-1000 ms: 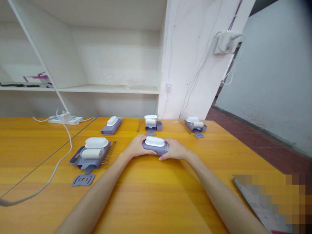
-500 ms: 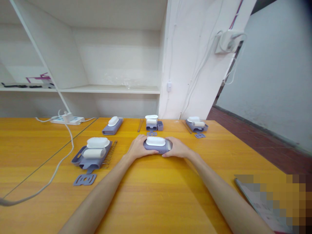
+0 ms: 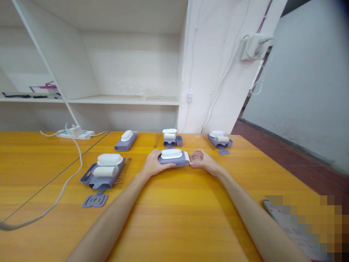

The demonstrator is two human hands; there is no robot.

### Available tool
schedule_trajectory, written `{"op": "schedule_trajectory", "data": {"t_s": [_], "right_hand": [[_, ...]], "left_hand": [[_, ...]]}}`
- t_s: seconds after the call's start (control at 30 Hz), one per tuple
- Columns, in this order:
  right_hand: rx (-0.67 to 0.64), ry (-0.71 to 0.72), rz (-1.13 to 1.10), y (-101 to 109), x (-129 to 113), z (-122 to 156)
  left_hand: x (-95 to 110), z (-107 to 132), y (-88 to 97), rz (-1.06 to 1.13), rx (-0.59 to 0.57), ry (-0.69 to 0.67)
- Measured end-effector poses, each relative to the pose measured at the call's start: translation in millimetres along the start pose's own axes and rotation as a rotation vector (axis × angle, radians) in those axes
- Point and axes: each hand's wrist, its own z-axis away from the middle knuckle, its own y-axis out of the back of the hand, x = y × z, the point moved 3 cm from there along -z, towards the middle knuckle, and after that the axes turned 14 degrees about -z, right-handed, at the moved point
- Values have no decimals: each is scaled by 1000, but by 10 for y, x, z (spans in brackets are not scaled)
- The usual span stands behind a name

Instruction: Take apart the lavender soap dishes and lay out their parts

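Bare slender forearms (image 3: 117, 214), narrow wrists (image 3: 143, 178), bare hands (image 3: 152, 164); fingers (image 3: 167, 166) seemingly slim

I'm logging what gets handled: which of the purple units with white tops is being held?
The central purple unit, its left end gripped by the left hand. Neither hand touches the front-left unit or the three back units.

- No text, label, brand, number or sign is coming through legibly.
- At four o'clock, a flat pale panel (image 3: 296, 227) is showing faint grey marks, but they are appearing too blurred and pixelated for reading.
- At nine o'clock, a white power strip (image 3: 81, 135) is showing bluish patches, any print being too small to read.
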Motion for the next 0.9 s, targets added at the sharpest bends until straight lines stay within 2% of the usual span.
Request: {"op": "schedule_trajectory", "data": {"t_s": [0.1, 0.23, 0.4, 0.57, 0.77, 0.9], "right_hand": [[123, 103, 111, -1, 43, -45], [207, 254, 458, -7, 33, -41], [163, 246, 733, 21, 94, -20], [117, 367, 880, -25, 57, 5], [87, 558, 1004, -241, -180, 148], [20, 594, 1007, -410, -320, 216]], "left_hand": [[-13, -2, 15, -15, 33, 23], [-13, -1, 46, 0, 73, 19], [47, 10, 82, 1, 58, -72], [107, 32, 126, -8, 74, -151], [123, 63, 157, -28, 142, -197], [112, 77, 174, -34, 174, -220]]}}
